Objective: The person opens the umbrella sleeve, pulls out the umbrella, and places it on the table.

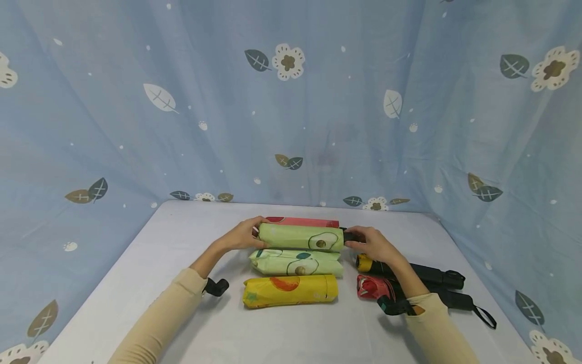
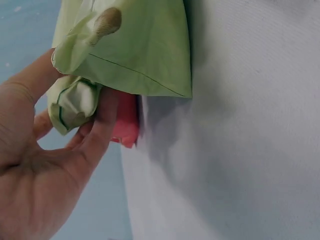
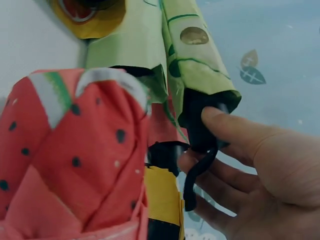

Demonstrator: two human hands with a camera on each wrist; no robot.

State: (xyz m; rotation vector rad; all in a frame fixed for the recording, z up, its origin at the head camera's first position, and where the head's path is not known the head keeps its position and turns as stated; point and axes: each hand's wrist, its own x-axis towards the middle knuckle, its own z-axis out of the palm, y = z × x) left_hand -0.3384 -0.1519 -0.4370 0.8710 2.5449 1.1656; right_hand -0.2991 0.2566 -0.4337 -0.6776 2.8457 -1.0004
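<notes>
Between both hands stretches a folded umbrella in a pale green avocado-print cover (image 1: 286, 236). The left hand (image 1: 243, 235) grips its left end; in the left wrist view, thumb and fingers (image 2: 102, 120) curl round the bunched green tip (image 2: 77, 102). At the right end, the right hand (image 1: 374, 245) pinches the black handle (image 3: 197, 122), which pokes out of the cover. A black strap (image 3: 192, 182) dangles beside those fingers. Just in front lies a second avocado-print cover (image 1: 273, 263). Behind the held umbrella a red watermelon-print cover (image 1: 302, 221) is partly hidden.
Nearer on the white table (image 1: 291, 333) lies a yellow fruit-print cover (image 1: 313, 290). Under and beside the right forearm are a black umbrella with a yellow end (image 1: 423, 273) and a red watermelon-print umbrella (image 1: 370, 287), its black handle (image 1: 454, 299) pointing right. A patterned blue curtain (image 1: 291, 126) stands behind.
</notes>
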